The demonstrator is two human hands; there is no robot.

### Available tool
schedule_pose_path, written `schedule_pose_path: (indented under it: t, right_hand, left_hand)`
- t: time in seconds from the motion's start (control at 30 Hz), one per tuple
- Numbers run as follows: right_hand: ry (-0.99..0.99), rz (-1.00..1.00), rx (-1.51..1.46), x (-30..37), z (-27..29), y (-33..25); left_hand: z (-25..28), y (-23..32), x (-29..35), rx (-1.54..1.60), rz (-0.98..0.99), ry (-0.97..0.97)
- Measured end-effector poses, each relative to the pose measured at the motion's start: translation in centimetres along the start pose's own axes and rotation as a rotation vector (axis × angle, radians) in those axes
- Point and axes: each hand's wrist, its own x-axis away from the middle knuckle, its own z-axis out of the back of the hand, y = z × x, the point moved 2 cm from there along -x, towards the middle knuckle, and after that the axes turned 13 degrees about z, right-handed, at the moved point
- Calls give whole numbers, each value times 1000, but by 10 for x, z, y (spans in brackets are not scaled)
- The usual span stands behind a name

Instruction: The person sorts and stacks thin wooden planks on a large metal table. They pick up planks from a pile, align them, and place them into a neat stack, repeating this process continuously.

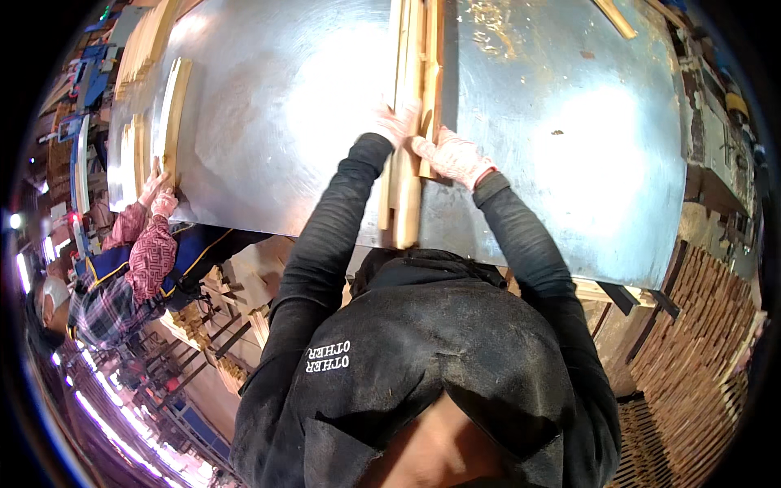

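Several long, pale wooden strips (407, 203) lie side by side on a shiny metal tabletop (260, 122), running from its far edge toward my body. My left hand (394, 124), in a light glove, is closed over the strips from their left side; glare washes out part of its fingers. My right hand (457, 156), also gloved, grips the rightmost strip (431, 89) near its near end, with the thumb reaching over the wood. That strip is darker along its right edge and ends short of the others. The two hands are close together but apart.
At the left, a co-worker's gloved hands (161, 193) hold another strip (173, 114) beside more stacked strips (137, 53). A loose strip (615, 18) lies at the far right of the table. Large stacks of wooden pieces (691, 325) stand below right, beside a machine (716, 130).
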Motion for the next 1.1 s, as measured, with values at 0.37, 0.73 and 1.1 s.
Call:
schedule_pose_path:
  t: [0.37,0.73,1.1]
  right_hand:
    - [388,-234,468,66,6,27]
    - [-52,123,95,-40,-127,-42]
    - [500,-226,738,-21,26,-18]
  left_hand:
    - [46,-31,57,869,191,-191]
    - [111,-30,56,28,413,44]
    - [240,-42,91,-531,533,476]
